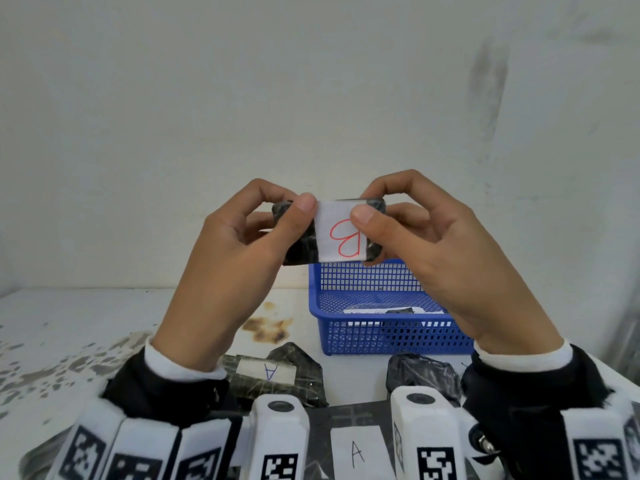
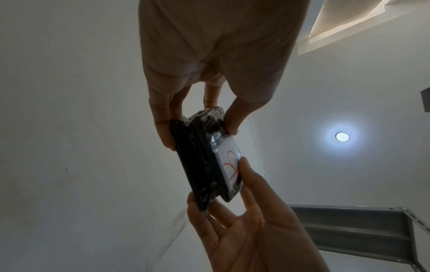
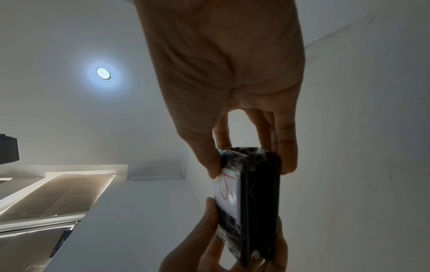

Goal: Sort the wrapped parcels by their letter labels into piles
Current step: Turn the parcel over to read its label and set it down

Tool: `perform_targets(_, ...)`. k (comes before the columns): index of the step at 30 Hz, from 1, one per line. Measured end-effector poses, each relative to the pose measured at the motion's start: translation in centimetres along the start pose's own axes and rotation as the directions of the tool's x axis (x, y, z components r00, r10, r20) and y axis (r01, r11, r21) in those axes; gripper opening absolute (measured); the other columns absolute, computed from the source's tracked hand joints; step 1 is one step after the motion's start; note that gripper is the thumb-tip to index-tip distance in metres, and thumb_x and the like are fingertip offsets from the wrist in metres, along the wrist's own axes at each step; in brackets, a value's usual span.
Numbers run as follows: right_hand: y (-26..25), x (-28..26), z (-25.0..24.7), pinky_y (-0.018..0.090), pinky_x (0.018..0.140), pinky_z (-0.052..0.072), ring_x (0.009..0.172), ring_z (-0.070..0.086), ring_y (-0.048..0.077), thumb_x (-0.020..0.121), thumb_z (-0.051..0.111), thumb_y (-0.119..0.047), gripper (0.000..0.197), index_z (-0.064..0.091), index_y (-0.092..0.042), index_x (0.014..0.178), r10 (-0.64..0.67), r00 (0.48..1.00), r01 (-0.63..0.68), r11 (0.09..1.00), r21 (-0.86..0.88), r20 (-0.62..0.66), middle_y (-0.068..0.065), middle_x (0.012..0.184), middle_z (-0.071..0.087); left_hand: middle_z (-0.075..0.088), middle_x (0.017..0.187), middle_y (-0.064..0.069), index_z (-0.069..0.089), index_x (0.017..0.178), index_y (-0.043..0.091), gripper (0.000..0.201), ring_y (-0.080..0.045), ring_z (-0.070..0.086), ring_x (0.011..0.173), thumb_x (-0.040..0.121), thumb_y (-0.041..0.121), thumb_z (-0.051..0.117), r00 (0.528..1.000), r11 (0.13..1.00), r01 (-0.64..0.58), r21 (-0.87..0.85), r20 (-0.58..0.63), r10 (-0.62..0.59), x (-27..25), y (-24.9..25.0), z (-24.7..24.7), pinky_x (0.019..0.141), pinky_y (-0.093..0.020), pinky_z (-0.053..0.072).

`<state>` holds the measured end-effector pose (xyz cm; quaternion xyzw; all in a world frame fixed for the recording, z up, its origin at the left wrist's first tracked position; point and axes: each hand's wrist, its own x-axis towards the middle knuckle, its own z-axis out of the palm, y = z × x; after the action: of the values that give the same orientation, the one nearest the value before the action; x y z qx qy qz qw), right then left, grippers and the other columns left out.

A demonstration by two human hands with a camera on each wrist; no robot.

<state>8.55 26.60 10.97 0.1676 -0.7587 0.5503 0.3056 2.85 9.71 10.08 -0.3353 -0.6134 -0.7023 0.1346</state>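
Both hands hold one black wrapped parcel (image 1: 304, 249) up in the air, above and in front of the blue basket (image 1: 381, 336). Its white label carries a red letter B and faces me, turned on its side. My left hand (image 1: 294, 202) pinches the parcel's left end between thumb and fingers. My right hand (image 1: 367, 206) pinches the right end, its thumb lying on the label. The left wrist view shows the parcel (image 2: 197, 165) edge-on with the left hand (image 2: 200, 128) on its near end. In the right wrist view the right hand (image 3: 251, 165) grips the parcel (image 3: 258, 202) likewise.
On the white table (image 1: 86, 323) lie a parcel labelled A (image 1: 273, 372), a black parcel with no label showing (image 1: 422, 375) and, nearest me, another labelled A (image 1: 356, 448). The basket holds a labelled parcel (image 1: 398, 310). A brown stain (image 1: 268, 327) marks the table; a wall stands behind.
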Motion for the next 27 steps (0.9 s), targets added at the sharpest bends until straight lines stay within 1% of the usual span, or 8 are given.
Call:
perform_targets(4, -0.02, -0.07, -0.06, 0.037, 0.077, 0.062, 0.071, 0.071, 0.021, 0.069, 0.07, -0.049, 0.024, 0.067, -0.033, 0.088, 0.002, 1.0, -0.002, 1.0, -0.027, -0.004, -0.007, 0.087, 0.071, 0.067, 0.079, 0.006, 0.065, 0.08, 0.028, 0.026, -0.012, 0.063, 0.073, 0.07, 0.049, 0.077, 1.0, 1.0, 0.0, 0.018, 0.009, 0.0, 0.01, -0.05, -0.21, 0.072, -0.03, 0.055)
perform_targets(6, -0.03, -0.06, 0.05, 0.037, 0.073, 0.062, 0.067, 0.069, 0.017, 0.07, 0.071, -0.048, 0.029, 0.066, -0.028, 0.09, 0.004, 1.0, -0.004, 0.999, -0.036, -0.016, -0.009, 0.086, 0.07, 0.068, 0.083, 0.006, 0.061, 0.094, 0.026, 0.037, -0.012, 0.068, 0.073, 0.07, 0.046, 0.081, 1.0, 1.0, 0.026, -0.009, 0.0, -0.026, -0.03, 0.01, -0.11, 0.069, -0.034, 0.057)
perform_targets(10, 0.04, 0.08, 0.16, 0.04, 0.074, 0.062, 0.066, 0.07, 0.017, 0.071, 0.07, -0.046, 0.031, 0.065, -0.022, 0.089, 0.022, 0.998, -0.022, 1.0, -0.002, -0.066, -0.005, 0.081, 0.071, 0.075, 0.098, 0.003, 0.053, 0.117, 0.024, 0.067, -0.012, 0.072, 0.089, 0.061, 0.048, 0.083, 0.997, 0.998, 0.066, -0.023, -0.039, -0.067, 0.12, -0.28, 0.04, 0.082, -0.025, 0.05)
perform_targets(15, -0.06, 0.05, -0.37, 0.039, 0.085, 0.053, 0.087, 0.072, 0.017, 0.078, 0.071, -0.042, 0.014, 0.066, -0.029, 0.079, 0.038, 0.999, -0.042, 0.994, -0.099, -0.037, 0.0, 0.089, 0.075, 0.074, 0.096, 0.008, 0.064, 0.112, 0.028, 0.055, -0.009, 0.069, 0.089, 0.063, 0.03, 0.088, 0.998, 0.997, -0.062, 0.051, -0.025, 0.064, 0.25, -0.27, -0.43, 0.078, -0.018, 0.052)
perform_targets(17, -0.25, -0.07, -0.61, 0.036, 0.084, 0.055, 0.092, 0.072, 0.011, 0.076, 0.064, -0.045, 0.018, 0.068, -0.033, 0.088, 0.036, 0.999, -0.039, 0.996, -0.085, -0.032, -0.006, 0.098, 0.075, 0.071, 0.101, 0.018, 0.065, 0.11, 0.035, 0.05, -0.004, 0.067, 0.096, 0.069, 0.016, 0.086, 0.99, 0.985, -0.137, 0.109, 0.041, 0.133, 0.24, -0.19, -0.64, 0.083, -0.016, 0.052)
perform_targets(20, -0.53, -0.33, -0.24, 0.036, 0.071, 0.061, 0.089, 0.075, 0.018, 0.078, 0.069, -0.057, 0.038, 0.065, -0.045, 0.114, 0.084, 0.995, -0.083, 0.996, -0.032, 0.045, -0.008, 0.106, 0.075, 0.068, 0.11, 0.02, 0.063, 0.115, 0.033, 0.052, -0.003, 0.063, 0.104, 0.074, 0.006, 0.081, 0.973, 0.971, -0.199, 0.132, 0.147, 0.18, 0.09, -0.32, -0.38, 0.082, -0.015, 0.052)
perform_targets(24, -0.36, -0.27, 0.24, 0.04, 0.072, 0.063, 0.086, 0.075, 0.02, 0.084, 0.072, -0.037, 0.037, 0.066, -0.044, 0.12, 0.075, 0.997, -0.074, 0.997, -0.028, 0.031, -0.004, 0.114, 0.072, 0.064, 0.123, 0.013, 0.054, 0.126, 0.028, 0.057, -0.009, 0.059, 0.117, 0.074, 0.027, 0.076, 0.961, 0.976, -0.206, 0.067, 0.203, 0.188, -0.22, -0.6, 0.12, 0.087, -0.029, 0.056)
perform_targets(27, -0.11, -0.16, -0.06, 0.046, 0.075, 0.063, 0.091, 0.075, 0.023, 0.089, 0.071, -0.023, 0.03, 0.068, -0.036, 0.116, 0.087, 0.996, -0.089, 0.996, 0.034, 0.035, 0.001, 0.115, 0.071, 0.07, 0.117, 0.001, 0.063, 0.12, 0.02, 0.046, -0.02, 0.063, 0.114, 0.077, 0.038, 0.063, 0.964, 0.985, -0.173, -0.012, 0.202, 0.172, -0.2, -0.55, 0.05, 0.099, -0.045, 0.05)
